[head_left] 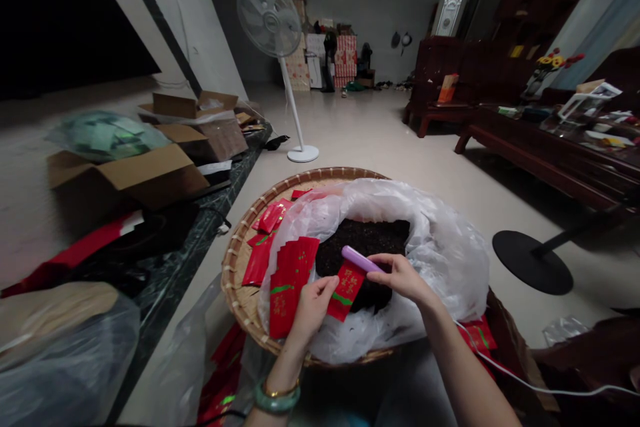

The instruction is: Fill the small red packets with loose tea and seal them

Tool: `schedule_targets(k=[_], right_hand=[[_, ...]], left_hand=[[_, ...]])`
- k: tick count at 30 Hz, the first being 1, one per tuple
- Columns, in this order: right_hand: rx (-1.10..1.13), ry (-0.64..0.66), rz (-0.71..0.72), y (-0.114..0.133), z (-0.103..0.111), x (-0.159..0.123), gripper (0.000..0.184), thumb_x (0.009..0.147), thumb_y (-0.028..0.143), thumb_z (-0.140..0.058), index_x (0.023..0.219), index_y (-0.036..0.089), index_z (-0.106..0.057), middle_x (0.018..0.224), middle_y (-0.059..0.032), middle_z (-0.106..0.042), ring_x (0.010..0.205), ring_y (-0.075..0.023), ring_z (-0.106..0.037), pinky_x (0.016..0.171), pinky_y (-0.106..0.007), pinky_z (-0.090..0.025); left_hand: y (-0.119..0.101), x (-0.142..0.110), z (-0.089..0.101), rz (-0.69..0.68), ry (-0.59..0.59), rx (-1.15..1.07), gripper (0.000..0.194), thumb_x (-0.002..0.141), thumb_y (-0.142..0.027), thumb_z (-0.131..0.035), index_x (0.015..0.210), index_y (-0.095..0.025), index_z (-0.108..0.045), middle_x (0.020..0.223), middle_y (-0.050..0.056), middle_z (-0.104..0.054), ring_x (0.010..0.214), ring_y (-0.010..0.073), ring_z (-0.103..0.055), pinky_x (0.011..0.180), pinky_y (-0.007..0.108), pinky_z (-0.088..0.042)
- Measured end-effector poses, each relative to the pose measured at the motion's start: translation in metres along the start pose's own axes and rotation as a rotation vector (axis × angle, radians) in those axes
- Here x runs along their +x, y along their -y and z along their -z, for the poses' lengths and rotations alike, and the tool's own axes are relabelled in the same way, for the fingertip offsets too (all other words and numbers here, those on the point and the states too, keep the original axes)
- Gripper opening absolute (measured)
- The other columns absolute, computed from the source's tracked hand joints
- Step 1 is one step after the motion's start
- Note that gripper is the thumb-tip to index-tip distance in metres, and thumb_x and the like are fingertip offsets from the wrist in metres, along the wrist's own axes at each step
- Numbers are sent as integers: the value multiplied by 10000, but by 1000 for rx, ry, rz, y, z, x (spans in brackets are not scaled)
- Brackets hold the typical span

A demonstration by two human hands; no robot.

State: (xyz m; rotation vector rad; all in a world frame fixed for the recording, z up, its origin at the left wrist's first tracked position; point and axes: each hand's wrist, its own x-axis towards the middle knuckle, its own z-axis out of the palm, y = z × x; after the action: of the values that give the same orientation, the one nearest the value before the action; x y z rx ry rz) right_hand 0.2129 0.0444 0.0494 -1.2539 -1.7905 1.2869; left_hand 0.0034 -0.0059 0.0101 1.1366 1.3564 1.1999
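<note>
One packet is held over an open, whitish bag of dark, crumbly stuff in a round basket. It is flat, oblong and bright red, with gold characters and a green band across its lower part, and it sits at a slant. The left hand pinches its left edge between the fingers. The right hand has its fingers grasping a purple stick, which lies along the packet's upper edge. Just left of the left hand, overlapping packets in matching red and green spread like a fan.
</note>
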Motion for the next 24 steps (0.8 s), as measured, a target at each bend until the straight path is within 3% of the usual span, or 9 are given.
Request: schedule_targets(k=[6,9,13,18,24], right_hand=[[4,8,-42,1,8,-3,446,680,339,-714,1082,152,-667,1015,-54,-705,903,-230,-627,798,-320,-479],[-46,53,-10,1,0,-3,377,691,316,-698,1035,161,-692,973,-44,-719,883,-238,-635,795,-326,-478],[-94,-2,32,0,-8,-2,310,717,298,-672,995,167,-709,932,-42,-728,855,-241,-642,776,-323,-477],[-66,38,33,-2,-3,-3,391,682,309,-708,1047,169,-691,987,-41,-719,892,-245,-636,794,-324,-474],[-127,8,27,-1,-3,-4,310,708,316,-682,987,185,-710,905,-27,-730,813,-231,-643,737,-313,-481]], left_hand=[[6,2,6,-28,-38,26,322,726,-438,-635,771,-142,-753,664,13,-691,658,182,-578,625,251,-454],[5,1,3,-7,-7,25,332,717,-448,-638,752,-137,-749,637,16,-678,639,183,-570,599,251,-445],[0,0,2,-13,23,32,331,718,-447,-636,727,-135,-746,618,18,-670,628,184,-571,597,251,-442],[-2,0,5,-3,6,24,338,707,-448,-640,772,-136,-751,658,31,-693,647,195,-589,608,258,-445],[-6,-1,3,4,18,27,342,678,-466,-657,734,-142,-749,633,20,-685,630,193,-582,591,254,-433]])
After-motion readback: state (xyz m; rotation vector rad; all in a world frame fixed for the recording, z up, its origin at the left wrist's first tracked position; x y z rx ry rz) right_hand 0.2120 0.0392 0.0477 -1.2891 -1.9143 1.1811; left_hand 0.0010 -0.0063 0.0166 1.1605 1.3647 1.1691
